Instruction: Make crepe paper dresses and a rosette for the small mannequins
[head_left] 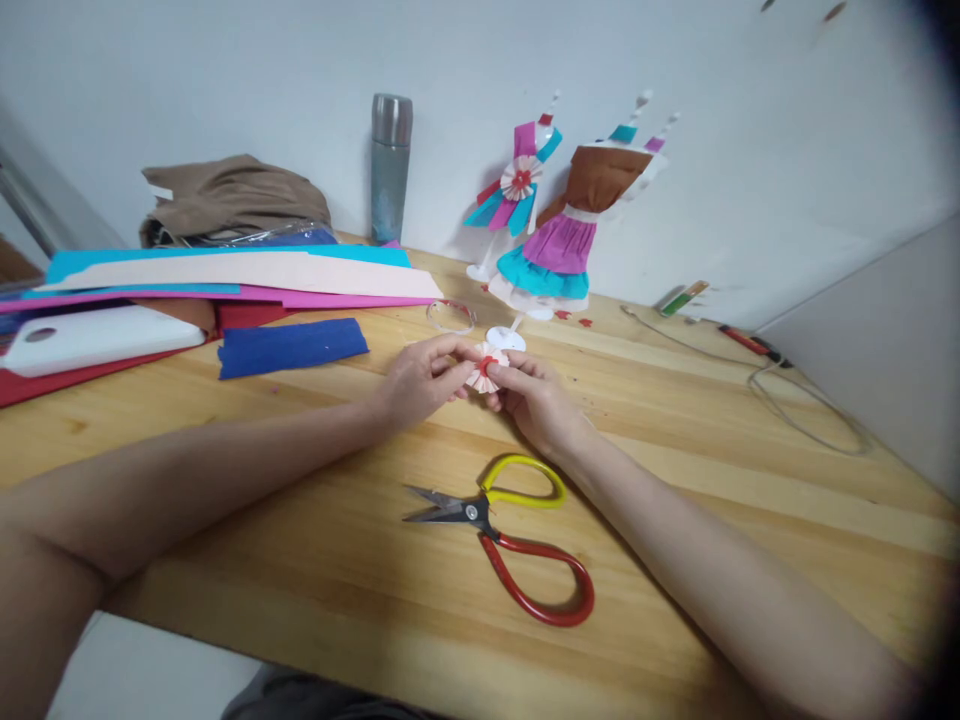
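Between my two hands is a small pleated paper rosette (477,378), pale pink with a red piece at its centre. My left hand (424,378) pinches its left edge between thumb and fingers. From the right, my right hand (541,400) grips it, the thumb pressed on the red centre. Open-bladed scissors (471,512) with one yellow and one red handle lie on the table below my hands. Beyond stand two small figures in paper clothes: a ribboned one (521,182) wearing a similar rosette, and a dress (577,225) in brown, magenta and teal.
Coloured sheets (247,272) are stacked at left, near a white slab-like object (112,338) and a blue strip (294,348). A flask (391,170) and brown cloth (240,195) stand against the wall. A tape roll (451,330) lies ahead; a glue gun (750,343) with its cord is at right.
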